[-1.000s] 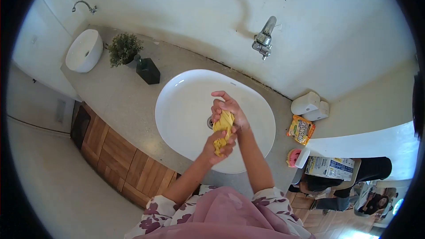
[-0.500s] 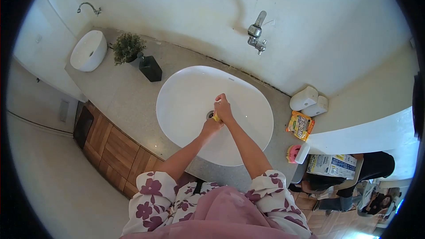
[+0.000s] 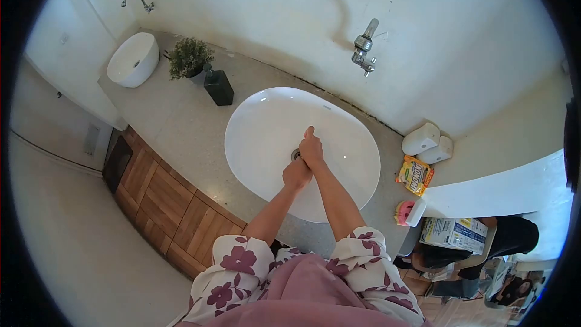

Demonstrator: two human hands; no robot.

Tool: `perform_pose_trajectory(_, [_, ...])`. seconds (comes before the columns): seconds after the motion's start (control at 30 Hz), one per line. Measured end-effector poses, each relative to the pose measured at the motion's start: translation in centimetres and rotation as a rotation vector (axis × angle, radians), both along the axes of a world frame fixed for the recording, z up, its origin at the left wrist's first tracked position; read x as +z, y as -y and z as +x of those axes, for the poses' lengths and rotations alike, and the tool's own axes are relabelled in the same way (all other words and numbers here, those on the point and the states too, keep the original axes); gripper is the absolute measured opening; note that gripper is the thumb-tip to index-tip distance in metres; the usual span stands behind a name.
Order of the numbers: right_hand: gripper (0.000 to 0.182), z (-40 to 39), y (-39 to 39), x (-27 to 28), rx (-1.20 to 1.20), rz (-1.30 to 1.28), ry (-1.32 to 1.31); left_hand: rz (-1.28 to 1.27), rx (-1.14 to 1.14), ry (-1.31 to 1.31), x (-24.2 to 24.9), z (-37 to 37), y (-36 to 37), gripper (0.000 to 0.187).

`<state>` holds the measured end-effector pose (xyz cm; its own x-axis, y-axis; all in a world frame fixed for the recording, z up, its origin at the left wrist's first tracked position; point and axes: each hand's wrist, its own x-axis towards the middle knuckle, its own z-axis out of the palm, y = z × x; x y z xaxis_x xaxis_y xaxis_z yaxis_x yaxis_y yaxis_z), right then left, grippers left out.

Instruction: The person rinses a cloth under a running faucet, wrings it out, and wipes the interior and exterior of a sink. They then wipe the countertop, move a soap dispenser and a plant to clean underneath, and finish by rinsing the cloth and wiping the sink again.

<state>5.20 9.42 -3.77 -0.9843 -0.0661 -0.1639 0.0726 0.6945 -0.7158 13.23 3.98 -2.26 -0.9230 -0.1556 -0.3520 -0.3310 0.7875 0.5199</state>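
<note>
Both hands, left hand [image 3: 296, 174] and right hand [image 3: 312, 149], press together, fisted, over the sink [image 3: 254, 139]; contents unseen.

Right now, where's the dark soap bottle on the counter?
In the head view, the dark soap bottle stands on the counter left of the big sink, right beside the potted plant.

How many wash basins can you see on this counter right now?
2. The large oval basin sits mid-counter under both hands, below the wall tap. The small round basin is at the far left end, beside the potted plant.
</note>
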Motion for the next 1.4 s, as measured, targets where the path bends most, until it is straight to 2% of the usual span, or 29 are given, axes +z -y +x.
perform_pose_trajectory(0.27, [0.016, -0.3, -0.7, -1.0, -0.037, 0.078, 0.016, -0.032, -0.043, -0.036, -0.1, 0.9, -0.5, 0.047])
perform_pose_trajectory(0.37, [0.014, -1.1, -2.0, -0.8, 0.095, -0.058, -0.11, -0.018, -0.02, -0.07, 1.9, 0.9, 0.3, 0.052])
perform_pose_trajectory(0.43, [0.019, -1.3, -3.4, 1.3, 0.082, -0.567, 0.256, 0.152, 0.011, -0.078, 1.6, 0.3, 1.7, 0.057])
perform_pose_trajectory(0.47, [0.019, -0.9, -4.0, 2.4, 0.078, -0.569, 0.257, 0.265, 0.026, -0.098, 1.2, 0.0, 2.5, 0.062])
perform_pose_trajectory(0.53, [0.026, -0.1, -5.1, 5.2, 0.052, -0.744, 0.398, 0.338, 0.024, -0.058, 1.4, -0.7, 3.8, 0.064])
perform_pose_trajectory(0.63, [0.03, 1.0, -5.5, 7.3, 0.132, -0.675, 0.421, 0.478, 0.032, -0.023, 0.5, -1.2, 4.3, 0.073])
perform_pose_trajectory(0.67, [0.03, 1.0, -5.5, 7.0, 0.126, -0.674, 0.421, 0.387, -0.069, -0.178, 0.0, -1.2, 4.2, 0.075])
perform_pose_trajectory(0.7, [0.034, 0.9, -5.3, 6.4, 0.158, -0.462, 0.206, 0.294, -0.167, -0.333, -0.2, -1.2, 4.0, 0.077])
perform_pose_trajectory(0.73, [0.038, 1.0, -5.0, 6.4, 0.188, -0.25, -0.005, 0.294, -0.168, -0.331, 1.0, -0.9, 3.6, 0.077])
perform_pose_trajectory(0.8, [0.041, 1.2, -4.6, 7.5, 0.201, -0.288, -0.012, 0.491, 0.018, -0.282, 3.0, -0.8, 2.6, 0.069])
perform_pose_trajectory(0.87, [0.043, 1.2, -4.6, 8.8, 0.215, -0.323, -0.021, 0.453, 0.01, -0.205, 3.3, -2.0, 3.9, 0.063])
perform_pose_trajectory(0.93, [0.047, 0.8, -5.3, 10.0, 0.216, -0.662, 0.146, 0.456, 0.035, -0.124, 3.6, -2.6, 4.7, 0.044])
perform_pose_trajectory(0.97, [0.047, 0.8, -5.5, 10.5, 0.215, -0.661, 0.148, 0.457, 0.036, -0.123, 3.7, -2.7, 4.7, 0.044])
perform_pose_trajectory(1.03, [0.041, 1.0, -5.6, 12.1, 0.244, -0.46, 0.093, 0.491, 0.019, -0.188, 3.9, -2.7, 4.7, 0.048])
perform_pose_trajectory(1.17, [0.037, 0.3, -6.0, 12.8, 0.288, -0.423, 0.128, 0.438, -0.025, -0.282, 4.7, -2.0, 3.8, 0.059])
perform_pose_trajectory(1.23, [0.036, 0.3, -6.2, 12.7, 0.25, -0.352, -0.037, 0.767, -0.05, -0.378, 5.9, -1.4, 3.3, 0.069])
perform_pose_trajectory(1.27, [0.036, 0.4, -6.3, 12.6, 0.252, -0.353, -0.037, 0.766, -0.048, -0.379, 5.8, -1.1, 3.2, 0.069])
perform_pose_trajectory(1.33, [0.034, 0.9, -6.6, 12.3, 0.15, -0.306, -0.291, 0.81, 0.21, -0.303, 5.1, -0.4, 3.1, 0.085])
perform_pose_trajectory(1.37, [0.034, 1.2, -6.8, 12.1, 0.148, -0.305, -0.292, 0.811, 0.208, -0.303, 4.9, -0.3, 3.1, 0.085])
perform_pose_trajectory(1.4, [0.034, 1.7, -6.9, 12.1, 0.109, -0.302, -0.379, 1.21, 0.43, -0.131, 4.7, -0.1, 3.3, 0.077])
